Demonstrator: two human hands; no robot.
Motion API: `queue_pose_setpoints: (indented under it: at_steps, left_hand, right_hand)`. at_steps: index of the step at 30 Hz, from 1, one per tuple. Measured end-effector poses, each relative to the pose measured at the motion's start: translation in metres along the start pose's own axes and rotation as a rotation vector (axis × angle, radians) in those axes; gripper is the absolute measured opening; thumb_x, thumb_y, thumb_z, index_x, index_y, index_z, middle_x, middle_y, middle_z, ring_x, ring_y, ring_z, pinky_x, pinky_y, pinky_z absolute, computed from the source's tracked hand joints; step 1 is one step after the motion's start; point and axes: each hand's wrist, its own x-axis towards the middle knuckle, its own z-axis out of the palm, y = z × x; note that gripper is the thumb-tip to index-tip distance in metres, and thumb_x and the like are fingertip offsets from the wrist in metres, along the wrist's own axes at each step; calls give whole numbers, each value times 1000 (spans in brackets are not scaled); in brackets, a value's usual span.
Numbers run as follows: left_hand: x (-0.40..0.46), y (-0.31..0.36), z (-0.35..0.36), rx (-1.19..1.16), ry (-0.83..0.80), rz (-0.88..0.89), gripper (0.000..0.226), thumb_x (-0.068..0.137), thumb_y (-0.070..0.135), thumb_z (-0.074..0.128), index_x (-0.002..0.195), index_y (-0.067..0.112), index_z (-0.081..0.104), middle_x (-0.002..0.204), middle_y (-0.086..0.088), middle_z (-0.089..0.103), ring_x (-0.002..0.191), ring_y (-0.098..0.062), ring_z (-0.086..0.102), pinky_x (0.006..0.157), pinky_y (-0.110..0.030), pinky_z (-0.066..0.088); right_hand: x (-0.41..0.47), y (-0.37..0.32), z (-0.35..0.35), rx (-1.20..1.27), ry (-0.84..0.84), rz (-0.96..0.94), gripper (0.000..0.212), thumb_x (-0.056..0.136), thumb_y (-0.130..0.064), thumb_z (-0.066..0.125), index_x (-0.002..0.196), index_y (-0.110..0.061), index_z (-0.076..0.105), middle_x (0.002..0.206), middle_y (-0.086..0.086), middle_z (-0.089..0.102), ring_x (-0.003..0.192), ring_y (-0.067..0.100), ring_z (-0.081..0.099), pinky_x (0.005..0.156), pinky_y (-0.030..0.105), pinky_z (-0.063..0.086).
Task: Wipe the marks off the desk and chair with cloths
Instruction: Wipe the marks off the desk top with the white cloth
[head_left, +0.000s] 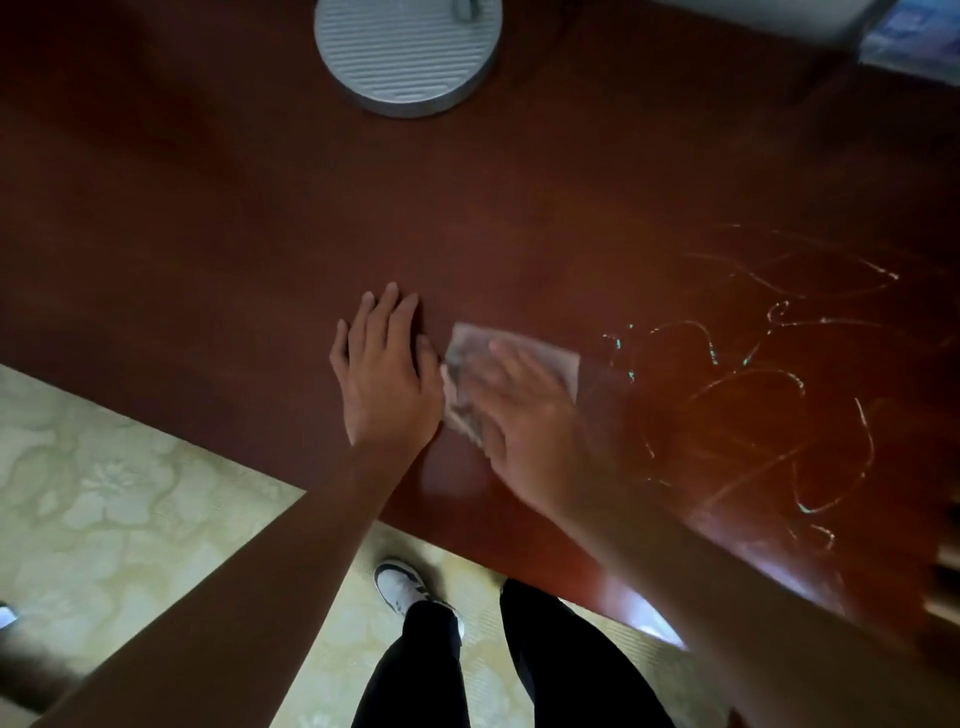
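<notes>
You are standing at a dark reddish-brown wooden desk (260, 218) with both of your bare hands lying on its top. Your left hand (387, 371) is resting flat on the wood, fingers straight and close together, holding nothing. Your right hand (524, 410) is just beside it, blurred, and it is pressing down with straight fingers on a small pale, folded cloth (470, 358) that is lying flat on the desk; the cloth's near edge is almost touching your left hand's thumb side. You are not curling your fingers round the cloth, as far as the blur lets one tell.

Pale scribbled chalk-like marks (769, 384) are looping across the wood to the right of your right hand, the nearest strokes sitting just past the cloth's right corner. Beyond both hands, well apart from them, a round ribbed grey metal base (405, 57) is standing on the desk. Below your forearms, pale yellow floral-patterned flooring (104, 493) is showing, and 1 white shoe with dark trim (402, 590) is planted there under dark trousers (571, 675).
</notes>
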Motion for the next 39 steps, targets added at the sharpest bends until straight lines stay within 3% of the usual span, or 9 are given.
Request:
queue_pose_setpoints:
  at_steps: [3, 7, 12, 16, 20, 27, 34, 37, 39]
  left_hand:
    - [1, -1, -5, 14, -11, 36, 45, 95, 24, 46, 139, 14, 53, 150, -5, 47, 144, -23, 34, 117, -47, 20]
    - [9, -15, -10, 120, 0, 120, 47, 94, 30, 43, 137, 15, 55, 149, -4, 49, 141, -21, 39, 113, -51, 25]
    - [8, -14, -4, 148, 28, 86, 48, 93, 33, 44, 137, 17, 55, 148, -4, 49, 141, -23, 39, 115, -53, 24]
    - [14, -21, -3, 146, 5, 85, 47, 93, 34, 41, 133, 16, 56, 143, -7, 53, 140, -24, 38, 117, -52, 22]
    - [14, -22, -4, 139, 9, 94, 47, 93, 34, 42, 134, 15, 56, 145, -6, 51, 140, -24, 38, 117, -51, 21]
    - [15, -25, -3, 145, 20, 144, 45, 95, 31, 44, 137, 17, 53, 148, -6, 49, 141, -24, 37, 117, -51, 22]
    - [10, -17, -6, 154, 37, 242, 41, 92, 23, 46, 130, 14, 60, 139, -8, 56, 127, -27, 50, 104, -48, 33]
    - [4, 2, -2, 113, -23, 344, 41, 91, 20, 45, 129, 12, 60, 137, -9, 56, 126, -28, 51, 100, -45, 35]
    - [-4, 16, 4, 84, -52, 365, 41, 93, 20, 45, 131, 11, 59, 140, -10, 55, 132, -29, 48, 106, -45, 35]
  right_hand:
    - [-9, 10, 1, -3, 5, -91, 32, 92, -18, 60, 123, -18, 67, 133, 0, 62, 132, 21, 50, 110, 42, 40]
    - [65, 41, -12, -31, 18, -55, 38, 91, -14, 61, 128, -18, 63, 135, 2, 60, 132, 26, 50, 112, 43, 36]
    - [183, 36, -4, -47, -49, -22, 38, 99, -22, 47, 135, -24, 56, 142, 0, 54, 139, 18, 38, 115, 29, 19]
    - [216, -6, 27, -49, -176, -189, 37, 100, -28, 45, 136, -30, 55, 148, -2, 47, 142, 15, 32, 118, 27, 15]
    - [220, 13, 15, -16, -275, -323, 36, 101, -26, 46, 135, -28, 56, 146, -5, 48, 141, 14, 35, 118, 31, 19]
    - [181, 88, -28, 27, -26, 35, 38, 99, -17, 51, 136, -19, 55, 144, 8, 51, 142, 24, 36, 119, 35, 23]
    - [16, 68, -40, 24, -83, -137, 33, 97, -22, 48, 127, -23, 63, 134, 0, 59, 132, 17, 48, 113, 40, 37]
    - [50, 120, -73, -36, -67, 89, 34, 98, -22, 49, 127, -35, 60, 121, 9, 69, 112, 27, 64, 95, 43, 51]
    - [78, 154, -91, -99, -8, 235, 34, 100, -25, 48, 132, -29, 58, 129, 11, 64, 118, 26, 60, 98, 42, 49]
